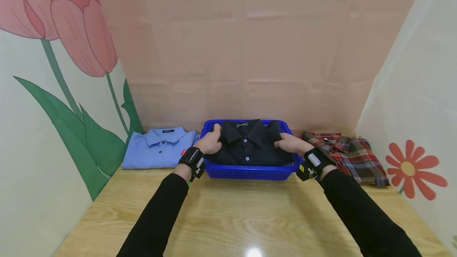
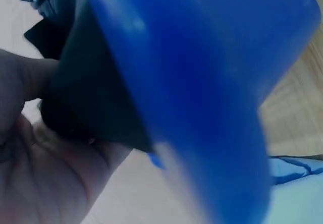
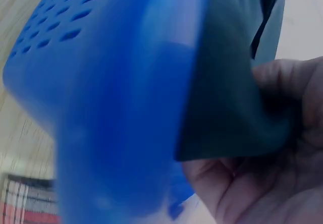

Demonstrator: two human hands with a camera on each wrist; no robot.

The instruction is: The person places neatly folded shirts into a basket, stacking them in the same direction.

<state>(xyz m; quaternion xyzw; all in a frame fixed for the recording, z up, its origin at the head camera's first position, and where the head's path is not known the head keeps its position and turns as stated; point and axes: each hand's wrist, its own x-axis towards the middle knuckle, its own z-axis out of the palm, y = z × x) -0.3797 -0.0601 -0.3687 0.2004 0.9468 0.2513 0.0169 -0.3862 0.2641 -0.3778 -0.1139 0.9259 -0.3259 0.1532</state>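
Observation:
A folded black button-up shirt (image 1: 246,146), collar toward the back, lies within the rim of a blue plastic basket (image 1: 250,172). My left hand (image 1: 210,141) grips the shirt's left side, thumb on top, as the left wrist view shows with the dark cloth (image 2: 96,93) between thumb and fingers. On the opposite side my right hand (image 1: 293,144) pinches the shirt's right edge. In the right wrist view the cloth (image 3: 227,98) is folded into that hand, close beside the basket's rim (image 3: 121,108). The shirt covers most of the basket's inside.
Left of the basket lies a folded light blue shirt (image 1: 160,150) with a red tag. To the right, a folded red plaid shirt (image 1: 351,156) lies near the side wall. The wooden table (image 1: 235,213) runs back to a brown paper-covered wall (image 1: 246,50).

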